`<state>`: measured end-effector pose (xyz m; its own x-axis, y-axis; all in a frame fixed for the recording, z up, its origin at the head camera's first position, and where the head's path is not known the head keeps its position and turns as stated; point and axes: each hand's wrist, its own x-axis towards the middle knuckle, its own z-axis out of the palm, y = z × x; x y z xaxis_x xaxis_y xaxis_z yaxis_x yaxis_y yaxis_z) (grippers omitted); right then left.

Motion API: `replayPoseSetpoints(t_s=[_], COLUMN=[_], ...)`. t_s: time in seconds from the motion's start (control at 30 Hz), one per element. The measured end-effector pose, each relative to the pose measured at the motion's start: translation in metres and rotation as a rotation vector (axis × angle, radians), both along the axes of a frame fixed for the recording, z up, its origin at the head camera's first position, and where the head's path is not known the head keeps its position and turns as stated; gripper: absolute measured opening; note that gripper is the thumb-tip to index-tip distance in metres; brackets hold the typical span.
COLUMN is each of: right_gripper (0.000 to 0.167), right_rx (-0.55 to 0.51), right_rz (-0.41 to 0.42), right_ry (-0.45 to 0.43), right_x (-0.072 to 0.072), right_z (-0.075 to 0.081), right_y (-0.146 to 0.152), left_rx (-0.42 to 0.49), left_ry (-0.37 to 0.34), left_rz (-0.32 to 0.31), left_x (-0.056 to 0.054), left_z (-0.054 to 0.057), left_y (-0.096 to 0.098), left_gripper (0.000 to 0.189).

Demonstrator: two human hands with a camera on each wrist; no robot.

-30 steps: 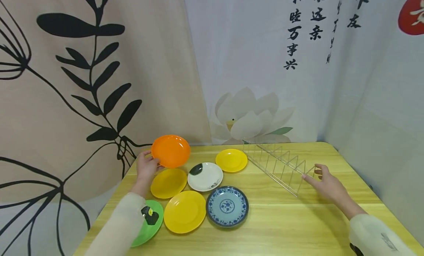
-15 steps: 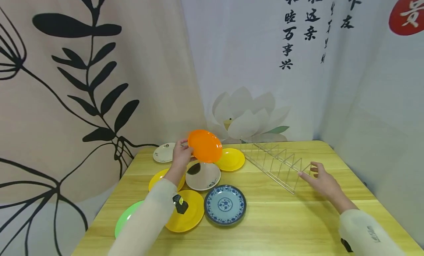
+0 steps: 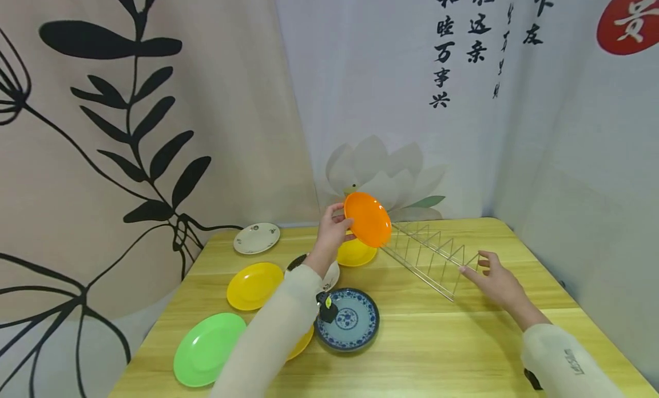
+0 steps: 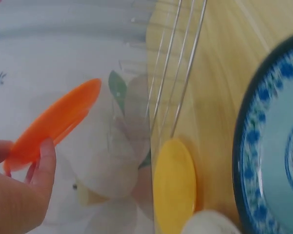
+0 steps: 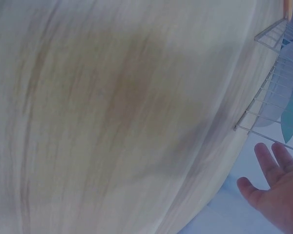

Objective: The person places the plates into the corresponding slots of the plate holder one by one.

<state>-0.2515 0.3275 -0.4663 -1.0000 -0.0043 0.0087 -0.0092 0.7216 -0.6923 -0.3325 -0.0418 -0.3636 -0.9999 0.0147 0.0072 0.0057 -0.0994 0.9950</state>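
My left hand pinches an orange plate by its rim, thumb on its face. The plate is tilted and raised, overlapping the far-left end of a wire dish rack in the head view. Seen from the left wrist, the orange plate is nearly edge-on, between thumb and fingers. My right hand is at the rack's near right end. From the right wrist, its fingers extend with their tips right by the rack's end wire, thumb spread apart. Partly behind the orange plate lies a yellow plate.
On the wooden table lie a blue patterned plate, a green plate, a yellow plate and a white floral plate. The left forearm partly covers another yellow plate and a white plate. A printed curtain hangs behind.
My left hand has carried the orange plate rightward from the table's back left to the rack's far end, tilting it more. The right hand stays at the rack.
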Motion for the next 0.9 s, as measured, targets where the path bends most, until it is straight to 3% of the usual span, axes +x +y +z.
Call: replayPoseSetpoints(t_s=[0.47, 0.9], right_gripper=[0.100, 0.098], right_rx=[0.002, 0.007], right_rz=[-0.005, -0.010], right_ry=[0.001, 0.002], right_x=[-0.002, 0.000], right_z=[-0.001, 0.003], right_y=[0.003, -0.003], left_rx=[0.074, 0.066], left_ry=[0.079, 0.108], left_rz=[-0.186, -0.241], left_x=[0.002, 0.005], left_z=[-0.005, -0.017], left_y=[0.076, 0.125], left_gripper=[0.045, 0.044])
